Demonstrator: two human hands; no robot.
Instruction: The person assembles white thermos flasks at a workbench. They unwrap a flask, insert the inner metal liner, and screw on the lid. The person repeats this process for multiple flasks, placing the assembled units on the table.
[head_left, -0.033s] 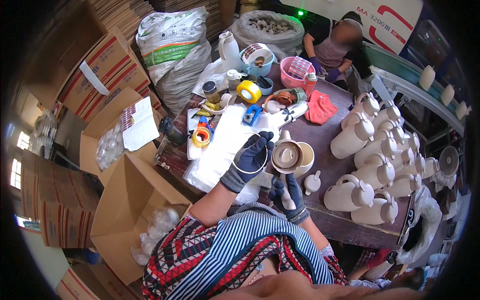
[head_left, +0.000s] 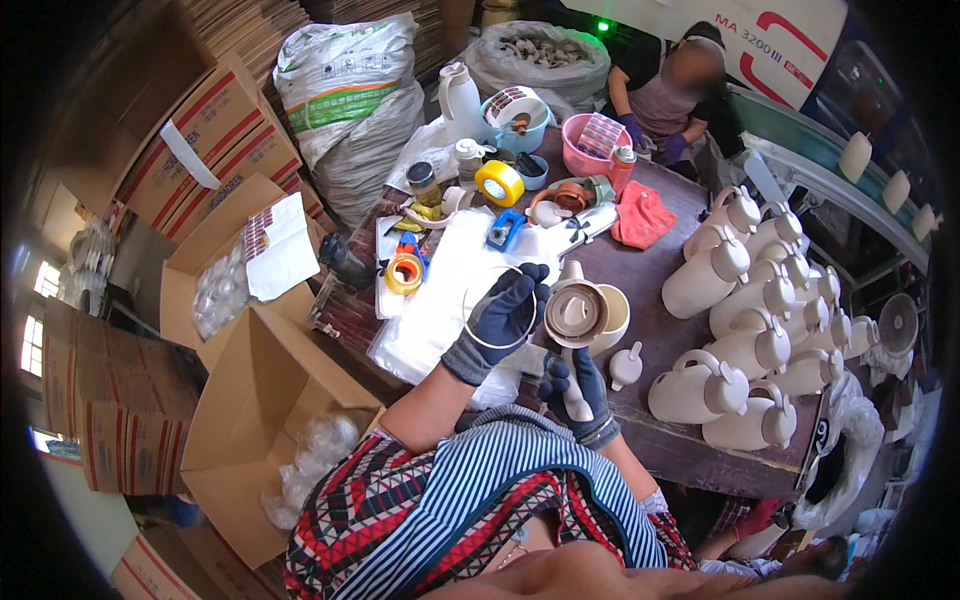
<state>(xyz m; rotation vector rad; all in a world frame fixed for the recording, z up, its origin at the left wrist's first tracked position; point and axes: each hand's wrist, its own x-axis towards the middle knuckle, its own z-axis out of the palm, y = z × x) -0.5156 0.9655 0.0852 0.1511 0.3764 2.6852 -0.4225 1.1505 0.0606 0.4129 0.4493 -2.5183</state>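
Beige jug [head_left: 590, 318] at frame centre, gripped by handle.
Right hand [head_left: 578, 388] closed around handle; left hand [head_left: 505, 315] fingers curled against rim. Probably light, rigid, smooth, slippery through gloves.

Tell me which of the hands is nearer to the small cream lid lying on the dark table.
Right. The right hand grips a cream handle just beside the small cream lid, on its left. The left hand is farther up-left, at the round cream lid of the jug.
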